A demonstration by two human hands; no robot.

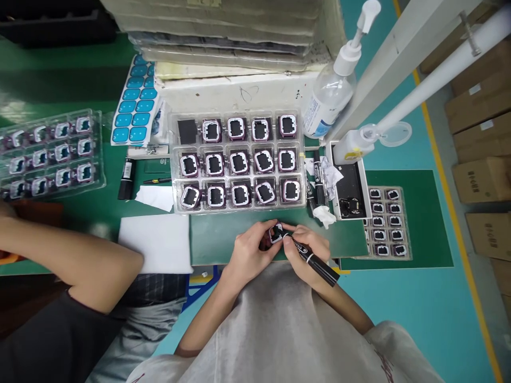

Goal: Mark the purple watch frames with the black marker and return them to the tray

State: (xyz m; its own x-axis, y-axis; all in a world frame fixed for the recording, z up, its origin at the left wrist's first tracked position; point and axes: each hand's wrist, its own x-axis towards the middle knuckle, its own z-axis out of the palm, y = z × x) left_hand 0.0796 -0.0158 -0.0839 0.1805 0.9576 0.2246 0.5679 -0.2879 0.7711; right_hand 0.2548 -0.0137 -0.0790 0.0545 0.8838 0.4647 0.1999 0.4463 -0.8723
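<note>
Near the table's front edge, my left hand [249, 252] is closed around a small square frame part [274, 234], dark with a white inner rim. A black marker pen [315, 263] is gripped in my right hand [305, 247], its tip against or very close to the part. Straight ahead lies a clear plastic tray [202, 205] with rows of similar white-rimmed parts. One pocket at its far left corner shows a flat black square [187, 131] instead of a framed part.
A co-worker's bent arm [104, 266] reaches in from the left, by a white cloth [155, 242]. Another parts tray [99, 165] lies left. More markers [318, 178], a pump bottle [331, 88] and a white box [365, 197] stand right. Blue stickers [136, 106] lie behind.
</note>
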